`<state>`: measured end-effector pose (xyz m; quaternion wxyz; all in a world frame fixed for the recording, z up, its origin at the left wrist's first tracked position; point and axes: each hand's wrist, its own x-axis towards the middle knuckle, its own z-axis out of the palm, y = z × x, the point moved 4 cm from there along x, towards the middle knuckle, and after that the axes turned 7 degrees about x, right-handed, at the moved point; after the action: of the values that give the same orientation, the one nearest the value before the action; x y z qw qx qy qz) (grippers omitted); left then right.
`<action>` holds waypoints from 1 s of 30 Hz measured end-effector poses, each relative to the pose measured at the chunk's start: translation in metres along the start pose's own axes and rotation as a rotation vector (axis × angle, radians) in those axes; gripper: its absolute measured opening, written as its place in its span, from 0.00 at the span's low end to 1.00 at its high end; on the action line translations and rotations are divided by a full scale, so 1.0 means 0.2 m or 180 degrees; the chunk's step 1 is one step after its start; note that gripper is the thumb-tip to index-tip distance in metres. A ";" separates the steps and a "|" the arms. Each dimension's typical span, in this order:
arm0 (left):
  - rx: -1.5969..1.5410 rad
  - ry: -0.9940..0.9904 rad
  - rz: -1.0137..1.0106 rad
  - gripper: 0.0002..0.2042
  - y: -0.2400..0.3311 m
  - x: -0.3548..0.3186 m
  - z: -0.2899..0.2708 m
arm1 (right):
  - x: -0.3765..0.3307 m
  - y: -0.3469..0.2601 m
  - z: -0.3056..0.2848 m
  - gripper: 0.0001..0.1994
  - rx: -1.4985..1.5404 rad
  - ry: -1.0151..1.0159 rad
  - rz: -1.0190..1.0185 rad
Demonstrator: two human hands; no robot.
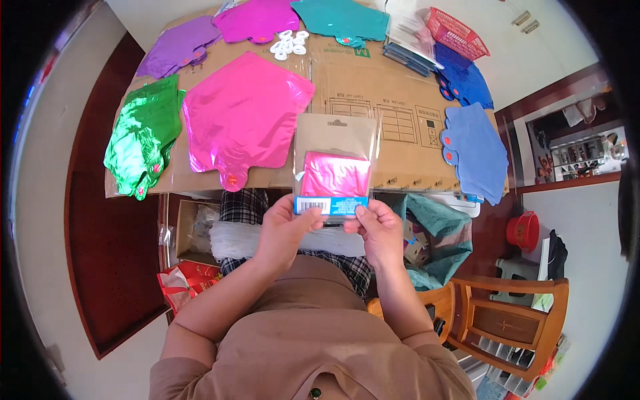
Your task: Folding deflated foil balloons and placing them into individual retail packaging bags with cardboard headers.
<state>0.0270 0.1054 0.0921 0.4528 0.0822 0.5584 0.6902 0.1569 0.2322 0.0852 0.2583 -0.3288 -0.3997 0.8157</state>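
A see-through hanging packet (337, 137) with a folded pink foil balloon (337, 175) inside is held upright before me at the near edge of the table. My left hand (288, 227) pinches its lower left corner, thumb on the blue and white label strip. At the lower right corner my right hand (380, 230) grips it the same way. Just beyond, on the left, lies a large flat pink foil balloon (250, 113), with green foil balloons (143, 130) beside it. Light blue foil balloons (475, 147) rest at the table's right edge.
Flattened cardboard (400, 80) covers the table. Along its far side are purple (179, 45), magenta (253, 20) and teal foil balloons (343, 21), white rings (287, 45), stacked packets (410, 53) and a red basket (457, 33). A green sack (440, 247) and wooden chair (510, 323) stand right.
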 end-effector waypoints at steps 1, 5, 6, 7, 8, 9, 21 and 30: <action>0.0017 -0.0181 0.0028 0.09 0.00 0.00 -0.01 | 0.00 0.00 -0.01 0.09 0.0033 0.0039 0.0061; 0.0229 -0.0173 -0.0075 0.08 -0.02 0.01 -0.02 | -0.02 0.02 -0.02 0.09 0.0451 0.0061 0.0284; 0.0220 -0.0122 -0.0032 0.07 -0.01 0.01 -0.01 | -0.03 0.03 -0.02 0.09 0.0603 0.0037 0.0351; 0.0212 -0.0073 0.0011 0.07 -0.01 0.01 -0.01 | -0.03 0.04 -0.02 0.09 0.0659 -0.0026 0.0404; 0.0203 -0.0025 0.0054 0.07 -0.01 0.00 0.00 | -0.04 0.04 -0.01 0.09 0.0715 -0.0087 0.0457; 0.0247 -0.0023 0.0051 0.07 -0.02 0.00 0.01 | -0.05 0.05 -0.01 0.09 0.0773 -0.0143 0.0511; 0.3468 0.0130 0.0861 0.16 0.60 0.04 -0.10 | 0.01 -0.05 -0.06 0.07 0.0317 -0.0263 0.0007; 0.2941 -0.1155 0.0961 0.13 0.83 0.40 0.09 | 0.03 -0.16 -0.03 0.05 -0.0214 -0.0643 0.0032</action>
<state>-0.0975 0.1809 0.2081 0.3542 0.4715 0.6993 0.4039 0.1627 0.2576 0.1071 0.2014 -0.2554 -0.4492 0.8321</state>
